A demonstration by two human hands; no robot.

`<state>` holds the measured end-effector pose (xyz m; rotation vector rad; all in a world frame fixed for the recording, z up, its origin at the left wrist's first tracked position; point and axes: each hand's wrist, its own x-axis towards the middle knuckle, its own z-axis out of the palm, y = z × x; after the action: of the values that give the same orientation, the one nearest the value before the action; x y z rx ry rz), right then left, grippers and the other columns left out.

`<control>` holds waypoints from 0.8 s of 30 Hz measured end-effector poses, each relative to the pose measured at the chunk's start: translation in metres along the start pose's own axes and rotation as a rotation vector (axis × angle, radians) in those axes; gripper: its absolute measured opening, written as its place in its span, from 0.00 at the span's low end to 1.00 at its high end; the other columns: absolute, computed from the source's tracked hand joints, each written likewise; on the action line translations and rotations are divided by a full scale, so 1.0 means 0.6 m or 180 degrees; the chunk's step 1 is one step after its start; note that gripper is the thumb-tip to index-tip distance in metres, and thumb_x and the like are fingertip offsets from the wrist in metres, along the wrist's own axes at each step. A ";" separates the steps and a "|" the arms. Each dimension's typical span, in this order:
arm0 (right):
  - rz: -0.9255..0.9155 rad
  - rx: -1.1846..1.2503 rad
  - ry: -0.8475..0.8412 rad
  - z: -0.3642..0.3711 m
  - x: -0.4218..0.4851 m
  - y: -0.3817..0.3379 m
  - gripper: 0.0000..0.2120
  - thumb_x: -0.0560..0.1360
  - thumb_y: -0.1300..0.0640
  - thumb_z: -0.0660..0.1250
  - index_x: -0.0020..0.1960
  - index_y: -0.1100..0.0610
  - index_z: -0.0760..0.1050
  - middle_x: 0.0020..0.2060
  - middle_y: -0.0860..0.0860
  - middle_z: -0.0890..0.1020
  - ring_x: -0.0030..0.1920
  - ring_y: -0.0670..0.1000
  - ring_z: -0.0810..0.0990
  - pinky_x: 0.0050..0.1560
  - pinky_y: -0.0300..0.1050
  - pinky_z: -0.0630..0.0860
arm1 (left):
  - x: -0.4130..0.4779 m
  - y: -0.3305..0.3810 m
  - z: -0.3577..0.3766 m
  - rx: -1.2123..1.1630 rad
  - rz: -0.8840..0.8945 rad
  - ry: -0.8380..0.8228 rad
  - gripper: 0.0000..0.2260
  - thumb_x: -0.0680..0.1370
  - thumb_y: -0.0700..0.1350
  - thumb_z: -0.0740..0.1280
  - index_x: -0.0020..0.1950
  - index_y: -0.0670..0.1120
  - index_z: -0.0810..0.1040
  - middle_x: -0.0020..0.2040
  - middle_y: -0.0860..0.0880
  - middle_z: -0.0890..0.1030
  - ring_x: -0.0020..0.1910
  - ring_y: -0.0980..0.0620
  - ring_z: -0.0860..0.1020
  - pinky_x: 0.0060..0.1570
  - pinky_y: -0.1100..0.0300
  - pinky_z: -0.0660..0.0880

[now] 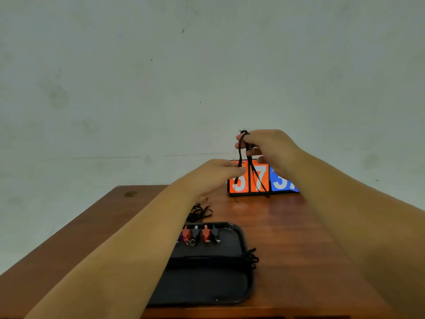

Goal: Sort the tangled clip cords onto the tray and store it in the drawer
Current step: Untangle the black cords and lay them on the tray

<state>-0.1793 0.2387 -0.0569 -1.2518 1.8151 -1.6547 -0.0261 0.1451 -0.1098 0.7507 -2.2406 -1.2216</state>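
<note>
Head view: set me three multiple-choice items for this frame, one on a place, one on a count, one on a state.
1. Where is the black tray?
A. In an open drawer
B. On the wooden table
C. On the floor

2. How many red clips show on the tray?
A. Two
B. Five
C. None

3. What state is the cord at the hands in?
A. Laid flat on the tray
B. Lying loose on the table
C. Held up off the table

Answers:
1 B: the tray rests on the table top.
2 A: two red clips sit in the row by the tray's far rim.
3 C: the right hand grips it at the top, the left hand pinches it lower down, and its ends hang free.
</note>
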 end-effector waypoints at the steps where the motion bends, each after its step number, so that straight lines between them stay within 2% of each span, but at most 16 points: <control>1: -0.0032 -0.0096 0.0036 0.000 -0.006 -0.008 0.10 0.80 0.51 0.72 0.59 0.53 0.87 0.46 0.43 0.91 0.47 0.48 0.83 0.49 0.47 0.75 | -0.003 -0.001 0.004 -0.0011 -0.0010 0.0002 0.20 0.80 0.59 0.72 0.70 0.52 0.83 0.69 0.53 0.83 0.68 0.53 0.81 0.75 0.46 0.73; 3: -0.0037 -0.0185 0.0087 -0.001 -0.017 -0.020 0.09 0.80 0.51 0.73 0.57 0.52 0.87 0.45 0.43 0.90 0.48 0.48 0.83 0.47 0.46 0.73 | -0.008 -0.004 0.008 -0.0215 0.0033 0.0093 0.13 0.84 0.53 0.70 0.65 0.48 0.85 0.61 0.52 0.87 0.60 0.51 0.86 0.68 0.47 0.80; 5: -0.0013 -0.0222 0.0109 -0.003 -0.027 -0.025 0.08 0.79 0.51 0.73 0.56 0.51 0.87 0.44 0.43 0.90 0.49 0.48 0.83 0.47 0.46 0.73 | -0.020 -0.004 0.008 -0.0506 0.0065 0.0210 0.10 0.86 0.49 0.68 0.61 0.46 0.86 0.55 0.51 0.89 0.56 0.50 0.88 0.65 0.48 0.82; 7: -0.0022 -0.0243 0.0156 -0.007 -0.035 -0.024 0.07 0.79 0.51 0.74 0.55 0.51 0.87 0.42 0.43 0.90 0.49 0.49 0.83 0.50 0.48 0.75 | -0.036 0.000 0.004 -0.0943 -0.0039 0.0288 0.09 0.86 0.46 0.66 0.61 0.44 0.83 0.54 0.48 0.90 0.55 0.47 0.88 0.64 0.46 0.83; 10: 0.0031 -0.0180 0.0181 -0.010 -0.047 -0.019 0.07 0.80 0.52 0.74 0.55 0.53 0.87 0.41 0.44 0.90 0.48 0.50 0.84 0.55 0.50 0.78 | -0.057 0.005 0.002 -0.1421 -0.0153 0.0174 0.10 0.87 0.46 0.66 0.66 0.44 0.79 0.58 0.45 0.89 0.56 0.45 0.88 0.65 0.43 0.82; 12: 0.0017 -0.0186 0.0135 -0.010 -0.054 -0.014 0.07 0.79 0.52 0.75 0.54 0.53 0.87 0.39 0.44 0.89 0.47 0.50 0.85 0.55 0.50 0.79 | -0.068 0.009 0.007 -0.1330 -0.0140 -0.0074 0.14 0.86 0.49 0.67 0.70 0.45 0.78 0.60 0.45 0.88 0.58 0.45 0.88 0.66 0.43 0.82; 15: -0.0056 -0.0208 0.0057 -0.011 -0.065 -0.011 0.06 0.79 0.54 0.74 0.54 0.54 0.88 0.39 0.44 0.89 0.46 0.50 0.86 0.53 0.50 0.79 | -0.084 0.017 0.026 -0.0983 -0.0022 -0.0406 0.15 0.85 0.50 0.69 0.70 0.45 0.79 0.61 0.46 0.88 0.60 0.46 0.87 0.67 0.45 0.81; 18: -0.0092 -0.0439 0.0021 -0.012 -0.075 -0.013 0.07 0.80 0.55 0.73 0.53 0.55 0.88 0.41 0.44 0.89 0.47 0.50 0.85 0.51 0.49 0.78 | -0.091 0.014 0.044 -0.0708 0.0199 -0.0228 0.10 0.83 0.44 0.72 0.64 0.44 0.82 0.56 0.43 0.89 0.56 0.46 0.88 0.64 0.43 0.83; 20: -0.0093 -0.0570 0.0024 -0.016 -0.079 -0.010 0.06 0.80 0.55 0.71 0.48 0.54 0.88 0.37 0.41 0.87 0.46 0.49 0.84 0.47 0.47 0.76 | -0.092 0.006 0.048 -0.0878 0.0149 -0.0055 0.09 0.83 0.40 0.72 0.63 0.42 0.82 0.55 0.41 0.89 0.51 0.48 0.88 0.61 0.44 0.84; 22: -0.0103 -0.0669 0.0052 -0.025 -0.084 -0.001 0.08 0.80 0.55 0.70 0.46 0.53 0.87 0.37 0.42 0.88 0.45 0.49 0.84 0.43 0.44 0.75 | -0.095 -0.004 0.046 -0.1023 0.0057 0.0047 0.08 0.84 0.40 0.72 0.63 0.42 0.82 0.54 0.42 0.89 0.49 0.49 0.89 0.58 0.48 0.86; 24: -0.0070 -0.0771 0.0058 -0.035 -0.089 0.010 0.09 0.81 0.54 0.70 0.49 0.56 0.87 0.42 0.46 0.89 0.45 0.49 0.83 0.41 0.42 0.74 | -0.098 -0.015 0.038 -0.1124 0.0009 0.0156 0.08 0.84 0.42 0.72 0.62 0.43 0.83 0.53 0.45 0.90 0.47 0.51 0.88 0.54 0.52 0.86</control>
<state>-0.1693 0.2934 -0.0726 -1.3624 2.0689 -1.4956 0.0049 0.1937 -0.1372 0.6297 -1.9113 -1.5252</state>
